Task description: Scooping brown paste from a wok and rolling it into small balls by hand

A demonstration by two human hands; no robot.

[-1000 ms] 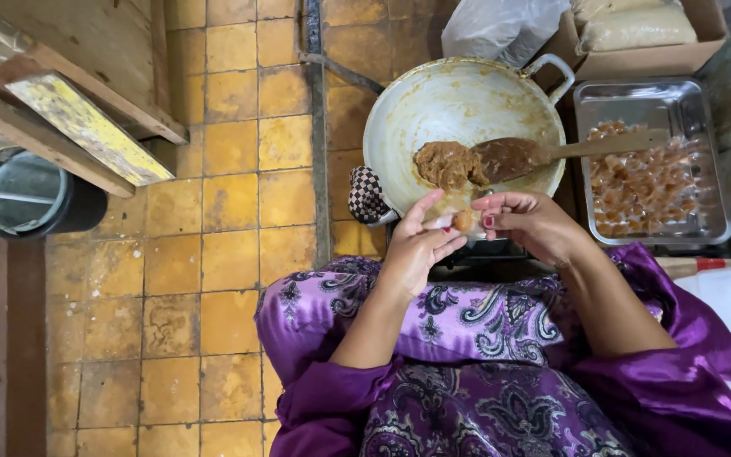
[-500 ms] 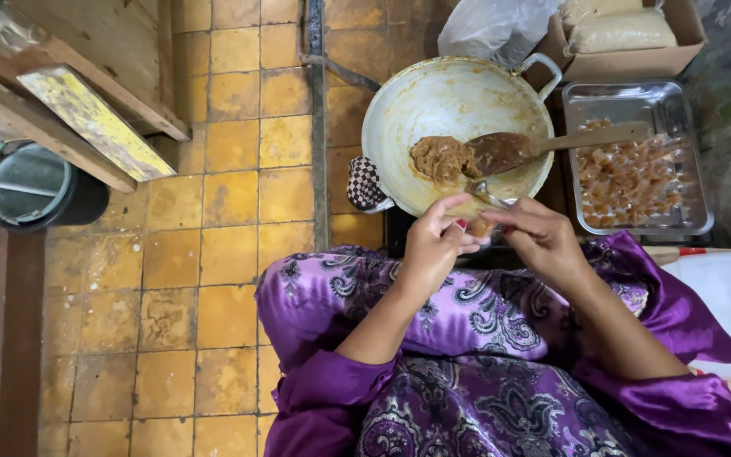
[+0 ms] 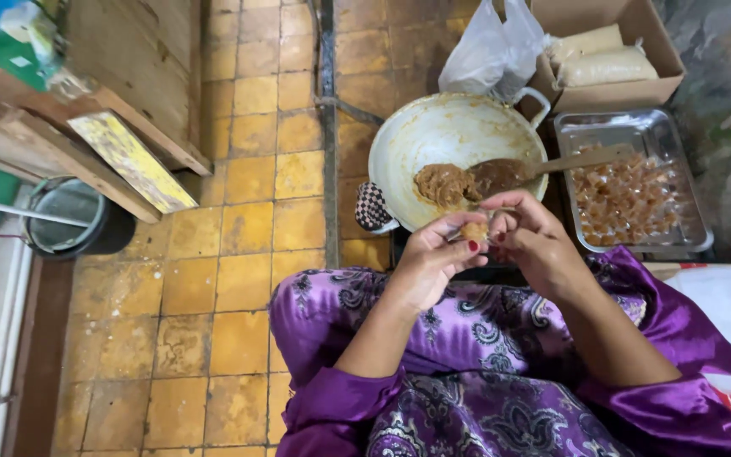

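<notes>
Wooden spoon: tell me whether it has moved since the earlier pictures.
No. The wooden spoon lies as before in the pan: bowl beside the brown paste, handle over the rim toward the metal tray.

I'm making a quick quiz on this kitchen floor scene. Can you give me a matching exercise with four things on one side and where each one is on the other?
Things:
1. brown lump
2. wooden spoon
3. metal tray
4. cardboard box

Places:
A. beyond the tray, holding pale bags
B. between the fingers of both hands
C. resting in the white pan
D. right of the pan, filled with wrapped pieces

Pairs: 1-B, 2-C, 3-D, 4-A
</notes>
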